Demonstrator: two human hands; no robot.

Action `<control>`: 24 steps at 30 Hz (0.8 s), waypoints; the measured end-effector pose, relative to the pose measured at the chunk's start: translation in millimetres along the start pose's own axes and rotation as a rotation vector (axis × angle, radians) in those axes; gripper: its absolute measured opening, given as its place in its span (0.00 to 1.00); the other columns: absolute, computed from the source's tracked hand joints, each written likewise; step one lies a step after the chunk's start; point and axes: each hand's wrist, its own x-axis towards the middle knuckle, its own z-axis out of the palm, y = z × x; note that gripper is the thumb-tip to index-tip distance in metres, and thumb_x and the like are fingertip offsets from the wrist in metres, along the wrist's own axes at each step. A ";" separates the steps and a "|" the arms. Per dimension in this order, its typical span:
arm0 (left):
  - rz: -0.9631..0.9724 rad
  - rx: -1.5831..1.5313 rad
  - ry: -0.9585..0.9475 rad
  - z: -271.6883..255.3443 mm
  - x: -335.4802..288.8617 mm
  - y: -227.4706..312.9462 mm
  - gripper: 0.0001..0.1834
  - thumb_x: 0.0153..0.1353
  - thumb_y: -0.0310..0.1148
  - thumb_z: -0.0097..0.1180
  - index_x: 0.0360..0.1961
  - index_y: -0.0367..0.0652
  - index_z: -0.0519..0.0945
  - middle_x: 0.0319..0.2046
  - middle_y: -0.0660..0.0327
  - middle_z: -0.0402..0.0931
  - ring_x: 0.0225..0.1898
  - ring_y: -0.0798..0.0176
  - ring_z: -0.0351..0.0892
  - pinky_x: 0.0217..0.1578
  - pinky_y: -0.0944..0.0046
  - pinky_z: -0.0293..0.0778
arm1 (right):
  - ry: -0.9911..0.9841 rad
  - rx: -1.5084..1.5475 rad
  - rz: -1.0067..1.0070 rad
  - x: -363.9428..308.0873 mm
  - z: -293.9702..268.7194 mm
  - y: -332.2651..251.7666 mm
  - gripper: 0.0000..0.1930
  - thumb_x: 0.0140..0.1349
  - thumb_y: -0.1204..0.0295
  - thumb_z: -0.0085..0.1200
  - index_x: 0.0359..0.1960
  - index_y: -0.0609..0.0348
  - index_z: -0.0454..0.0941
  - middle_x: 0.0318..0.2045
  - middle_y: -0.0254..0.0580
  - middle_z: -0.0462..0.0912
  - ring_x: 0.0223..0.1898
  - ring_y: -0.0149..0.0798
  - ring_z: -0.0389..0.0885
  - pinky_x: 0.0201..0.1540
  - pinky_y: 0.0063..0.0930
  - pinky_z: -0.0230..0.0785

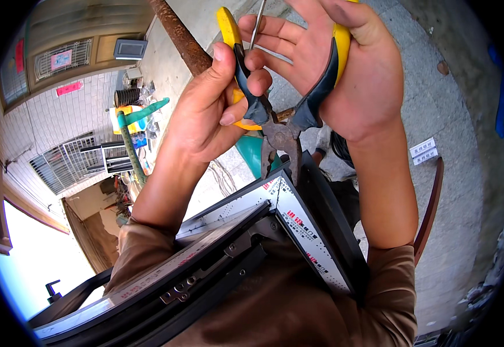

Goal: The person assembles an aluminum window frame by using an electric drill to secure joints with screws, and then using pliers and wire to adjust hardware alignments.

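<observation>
A pair of pliers (280, 136) with yellow and dark grips is held up in front of me, its jaws parted and pointing down at the corner of a dark window or door frame (321, 243). My left hand (208, 104) is closed around one handle, fingers curled. The other handle rests between the thumb and palm of my right hand (356, 75), whose fingers stretch out loosely. A thin metal rod (256, 26) rises by the fingertips; what holds it is unclear. Printed white film covers the frame's faces, and a metal hinge arm (229, 251) runs along it.
A rusty pipe (182, 37) slants behind my left hand. Farther left, a green post (132, 144), buckets and clutter stand by a tiled wall with barred windows. A printed label (424, 151) lies on the paving at right, near a curved reddish-brown strip (430, 208).
</observation>
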 end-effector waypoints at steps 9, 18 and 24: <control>0.004 0.112 0.022 0.8 -0.7 -4.1 0.28 0.82 0.59 0.39 0.54 0.43 0.73 0.34 0.64 0.75 0.21 0.79 0.53 0.24 0.79 0.51 | 0.033 -0.202 0.072 -7.6 53.6 -12.0 0.54 0.73 0.33 0.44 0.80 0.70 0.48 0.71 0.73 0.66 0.74 0.59 0.66 0.74 0.49 0.60; 0.010 0.174 0.019 2.6 3.2 -1.9 0.28 0.83 0.60 0.38 0.52 0.43 0.73 0.32 0.67 0.74 0.21 0.79 0.53 0.24 0.78 0.50 | -0.453 -0.216 -0.093 23.7 -32.1 5.1 0.50 0.70 0.41 0.48 0.82 0.60 0.41 0.60 0.73 0.74 0.44 0.55 0.83 0.53 0.52 0.79; -0.018 0.100 0.026 4.9 4.7 -6.1 0.27 0.83 0.60 0.38 0.51 0.45 0.72 0.32 0.69 0.73 0.20 0.79 0.53 0.24 0.77 0.51 | -0.139 0.224 0.093 8.6 -12.8 7.6 0.47 0.68 0.51 0.48 0.81 0.60 0.40 0.59 0.73 0.74 0.41 0.56 0.83 0.50 0.54 0.81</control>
